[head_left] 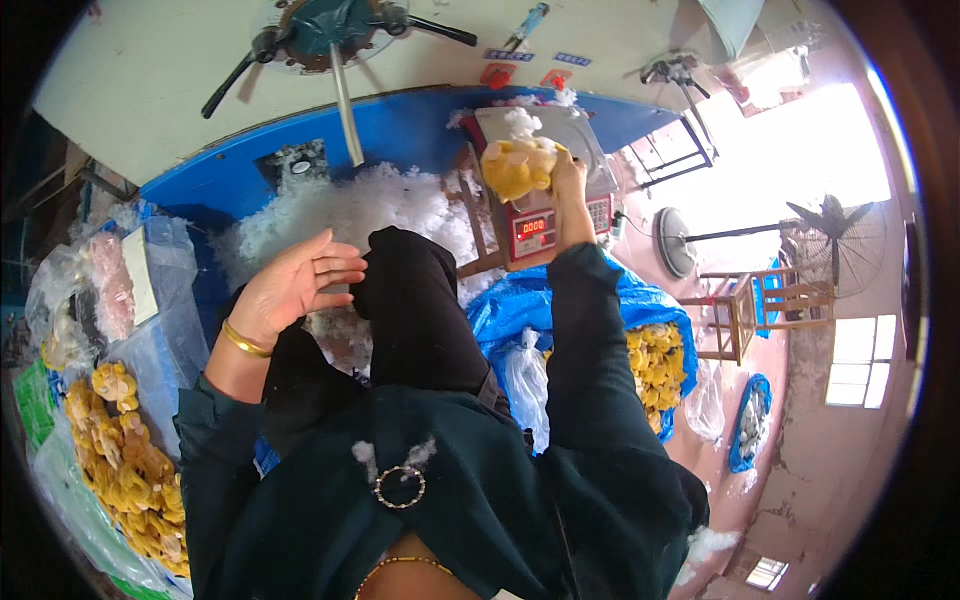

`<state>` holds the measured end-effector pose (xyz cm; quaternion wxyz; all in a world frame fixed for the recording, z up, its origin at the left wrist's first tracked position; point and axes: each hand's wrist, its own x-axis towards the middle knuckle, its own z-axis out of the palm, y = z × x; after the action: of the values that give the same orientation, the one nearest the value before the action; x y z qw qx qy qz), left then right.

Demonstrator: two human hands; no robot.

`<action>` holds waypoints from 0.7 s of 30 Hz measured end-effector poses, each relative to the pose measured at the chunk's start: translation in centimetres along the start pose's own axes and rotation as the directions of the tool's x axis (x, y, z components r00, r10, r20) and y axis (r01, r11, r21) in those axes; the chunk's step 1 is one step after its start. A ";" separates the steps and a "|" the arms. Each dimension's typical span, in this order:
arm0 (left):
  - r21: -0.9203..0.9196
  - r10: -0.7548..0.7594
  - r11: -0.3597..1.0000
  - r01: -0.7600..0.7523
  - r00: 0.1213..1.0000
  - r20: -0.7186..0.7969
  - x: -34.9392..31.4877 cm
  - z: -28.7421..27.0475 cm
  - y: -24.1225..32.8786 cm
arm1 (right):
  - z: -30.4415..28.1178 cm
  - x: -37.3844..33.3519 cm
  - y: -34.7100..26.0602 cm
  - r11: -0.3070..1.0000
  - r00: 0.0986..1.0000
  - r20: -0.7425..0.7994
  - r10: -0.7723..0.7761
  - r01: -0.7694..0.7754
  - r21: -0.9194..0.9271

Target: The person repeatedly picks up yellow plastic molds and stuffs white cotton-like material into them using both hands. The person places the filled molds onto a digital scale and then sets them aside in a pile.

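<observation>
our right hand [569,178] is clamped on the side of the yellow plush toy [513,172], held over the digital scale [586,128]; whether it touches the pan, we can't tell. our left hand [298,282] hovers empty, fingers uncurled, near the white stuffing [395,205]. looks like we're weighing, which calls for a level set-down and clean release. for writing: red digits glow on the readout [533,227], small blue labels [508,55] mark the pale panel [440,70], no brand legible.

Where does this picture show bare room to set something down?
Bare floor shows between the fan base and the large blue sack. It is crowded at left, with toys on plastic; at upper middle, with white stuffing; and at the scale, where the right hand holds a yellow toy.
</observation>
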<state>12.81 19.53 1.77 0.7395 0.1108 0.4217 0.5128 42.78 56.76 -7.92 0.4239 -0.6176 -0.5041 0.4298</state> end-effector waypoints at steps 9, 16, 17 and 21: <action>-0.022 0.035 0.999 -0.038 0.992 -0.117 0.5 -1.1 -3.0 | -7.5 -1.7 5.5 0.930 0.990 -0.072 -0.124 0.090 -0.356; -0.084 0.018 0.996 -0.037 0.976 -0.215 -0.1 -3.0 -6.8 | -10.6 -8.0 4.7 0.638 0.904 0.077 -0.420 0.354 -0.684; -0.100 0.014 0.994 -0.035 0.978 -0.206 -0.1 -3.3 -7.0 | -10.6 -7.6 3.3 0.578 0.857 0.088 -0.508 0.415 -0.703; -0.142 0.029 0.988 -0.058 0.980 -0.199 -0.8 -3.7 -7.7 | -7.9 -6.2 -2.4 0.555 0.839 0.259 -0.480 0.518 -0.651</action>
<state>15.13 14.38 -4.67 0.6892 0.0142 0.4511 0.5668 48.92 50.24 -2.81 0.2493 -0.5507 -0.7921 0.0845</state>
